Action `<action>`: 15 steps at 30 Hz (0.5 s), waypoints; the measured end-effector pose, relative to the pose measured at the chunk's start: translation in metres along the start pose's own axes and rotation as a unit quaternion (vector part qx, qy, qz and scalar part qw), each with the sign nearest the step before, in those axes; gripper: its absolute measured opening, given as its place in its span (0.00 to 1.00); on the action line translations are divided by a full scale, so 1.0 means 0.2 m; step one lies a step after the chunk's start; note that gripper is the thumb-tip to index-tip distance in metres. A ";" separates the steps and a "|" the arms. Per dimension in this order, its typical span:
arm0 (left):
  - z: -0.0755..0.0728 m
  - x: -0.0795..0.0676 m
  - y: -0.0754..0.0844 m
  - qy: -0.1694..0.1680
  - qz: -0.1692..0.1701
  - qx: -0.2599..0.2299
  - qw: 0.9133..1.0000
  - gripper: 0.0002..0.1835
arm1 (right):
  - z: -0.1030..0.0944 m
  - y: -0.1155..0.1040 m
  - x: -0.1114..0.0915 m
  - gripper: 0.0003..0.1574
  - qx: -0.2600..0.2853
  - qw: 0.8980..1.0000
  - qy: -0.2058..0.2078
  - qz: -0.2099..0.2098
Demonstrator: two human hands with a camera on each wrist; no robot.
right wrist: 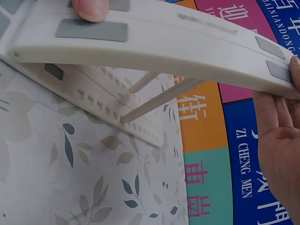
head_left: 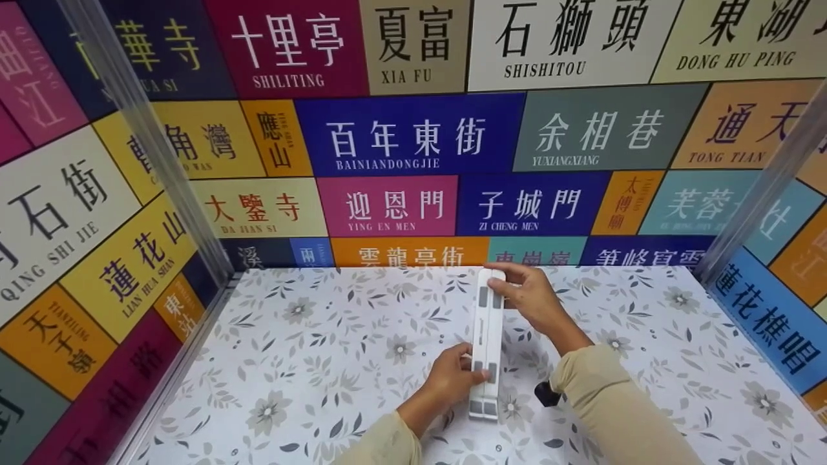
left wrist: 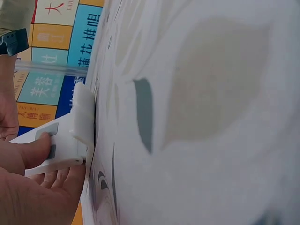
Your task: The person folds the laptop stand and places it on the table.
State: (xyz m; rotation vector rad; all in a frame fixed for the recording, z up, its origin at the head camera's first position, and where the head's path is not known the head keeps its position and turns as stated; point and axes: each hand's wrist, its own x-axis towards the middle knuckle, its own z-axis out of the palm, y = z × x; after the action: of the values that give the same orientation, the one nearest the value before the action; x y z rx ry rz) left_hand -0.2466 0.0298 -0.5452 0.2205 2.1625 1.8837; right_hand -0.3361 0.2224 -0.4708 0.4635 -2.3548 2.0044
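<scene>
A white folding laptop stand [head_left: 488, 323] with grey pads is on the patterned tabletop, its long bars side by side. In the right wrist view its top bars [right wrist: 154, 51] slope up from the hinged end, and two struts [right wrist: 159, 98] reach down to the notched base [right wrist: 103, 93]. My right hand [head_left: 533, 300] grips the raised far end, thumb on top and fingers beneath. At the near, hinged end, my left hand [head_left: 449, 378] holds the stand, its thumb pressing on a grey pad. The left wrist view shows that hand's fingers [left wrist: 61, 180] under the stand's edge.
The white tabletop [head_left: 349, 323] has a leaf and flower print. Behind it rises a wall [head_left: 413, 139] of coloured panels with lettering. Clear posts [head_left: 161, 148] stand at the table's back corners. A black device [head_left: 548, 394] is at the right sleeve.
</scene>
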 end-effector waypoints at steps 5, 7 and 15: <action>0.00 0.00 0.00 -0.001 -0.001 0.005 1.000 0.13 | 0.01 0.00 0.00 0.27 -0.022 1.000 0.018 0.006; 0.00 0.01 0.00 0.000 -0.002 0.012 1.000 0.13 | 0.01 -0.01 0.00 0.26 -0.032 0.999 0.023 0.006; -0.04 0.02 0.01 -0.026 -0.006 0.026 0.999 0.12 | 0.02 -0.03 -0.03 0.26 -0.036 0.998 0.044 0.009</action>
State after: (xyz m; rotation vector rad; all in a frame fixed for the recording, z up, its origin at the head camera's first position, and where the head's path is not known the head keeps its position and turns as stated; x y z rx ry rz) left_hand -0.2530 0.0241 -0.5435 0.2641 2.1757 1.7972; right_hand -0.3279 0.2193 -0.4674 0.3450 -2.3774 1.8984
